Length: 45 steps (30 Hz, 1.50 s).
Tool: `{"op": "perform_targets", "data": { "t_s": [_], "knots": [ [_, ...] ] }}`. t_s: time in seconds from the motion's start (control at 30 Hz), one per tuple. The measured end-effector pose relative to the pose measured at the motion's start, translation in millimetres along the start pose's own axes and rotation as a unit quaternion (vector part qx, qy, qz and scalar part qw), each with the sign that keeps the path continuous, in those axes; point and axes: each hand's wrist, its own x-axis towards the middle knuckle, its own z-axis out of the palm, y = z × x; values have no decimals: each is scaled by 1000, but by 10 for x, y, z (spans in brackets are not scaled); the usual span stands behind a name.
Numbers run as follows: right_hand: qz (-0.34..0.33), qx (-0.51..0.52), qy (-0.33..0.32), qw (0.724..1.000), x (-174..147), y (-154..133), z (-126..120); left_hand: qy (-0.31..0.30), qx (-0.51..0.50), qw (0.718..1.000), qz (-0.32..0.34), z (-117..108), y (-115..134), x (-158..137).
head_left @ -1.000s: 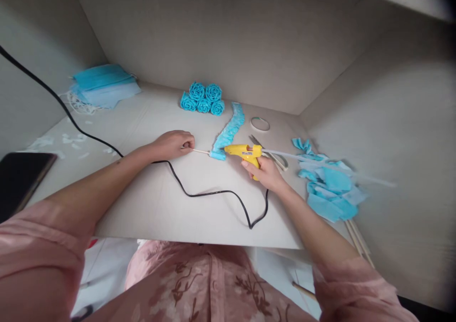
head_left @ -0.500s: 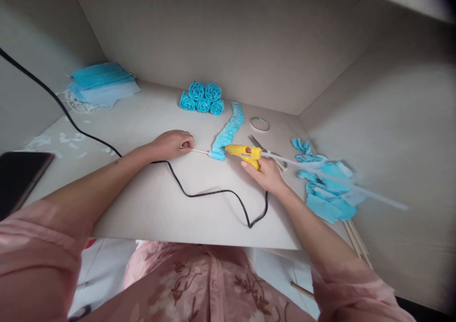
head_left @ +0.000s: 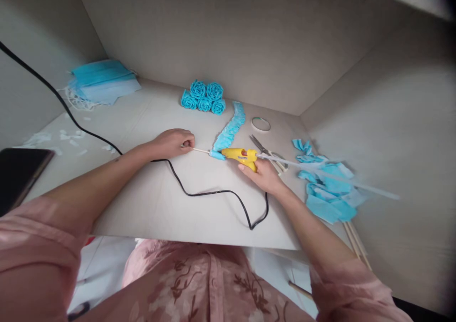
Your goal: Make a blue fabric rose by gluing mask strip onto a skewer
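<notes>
My left hand [head_left: 175, 142] pinches the left end of a thin wooden stick [head_left: 201, 150]. The stick's other end is wrapped in the near end of a ruffled blue fabric strip [head_left: 230, 128], which stretches away toward the back wall. Wrapped in my right hand [head_left: 264, 174] is a yellow glue gun [head_left: 239, 156], its nozzle at the rolled end of the strip. Whether the nozzle touches the fabric I cannot tell. A long translucent glue stick [head_left: 302, 164] juts from the gun's rear. Scissors [head_left: 265, 150] lie just beyond my right hand.
Several rolled blue fabric roses [head_left: 204, 97] are stacked at the back. A tape roll [head_left: 261, 124] lies right of the strip. Blue face masks [head_left: 103, 82] and a phone [head_left: 21, 177] are on the left, fabric pieces [head_left: 329, 194] on the right. A black cord [head_left: 210, 192] crosses the front.
The glue gun has shifted slightly left and down along the rolled end of the strip, its glue stick swinging with it. My left hand holds the stick in nearly the same place.
</notes>
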Motion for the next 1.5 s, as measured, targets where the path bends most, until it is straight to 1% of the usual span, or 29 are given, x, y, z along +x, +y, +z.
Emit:
{"op": "perform_targets", "data": {
  "t_s": [0.23, 0.33, 0.47, 0.57, 0.73, 0.9, 0.97, 1.1, 1.17, 1.37, 1.5],
  "knots": [
    [7, -47, -8, 999, -6, -47, 6, -3, 0, 1000, 5, -6, 1, -3],
    [19, -63, 16, 998, -5, -21, 14, 0, -3, 1000, 4, 0, -5, -4],
    [21, -10, 49, 999, -4, 38, 11, 1, 3, 1000, 7, 5, -8, -1],
    [14, 20, 41, 999, -4, 47, 8, -1, 6, 1000, 8, 5, -6, 3],
    [40, -11, 8, 999, -1, -1, 27, 1, 2, 1000, 6, -1, 2, 2],
    [-18, 32, 1, 999, -3, -27, 17, -2, 2, 1000, 10, -18, 23, -3],
    [-11, 38, 11, 999, 0, -23, 9, -2, 2, 1000, 7, -26, 31, -3],
    [33, 36, 27, 998, 14, -6, -6, -2, -1, 1000, 5, -24, 31, -1],
    [43, 48, 30, 997, 17, -1, -21, 0, -3, 1000, 4, -13, 21, 0],
    [47, 139, 53, 988, -5, -7, -83, 0, -1, 1000, 11, -1, 6, 1],
    [31, 146, 36, 988, -7, -6, -81, -4, 2, 1000, 4, -22, 27, -1]
  ]
}}
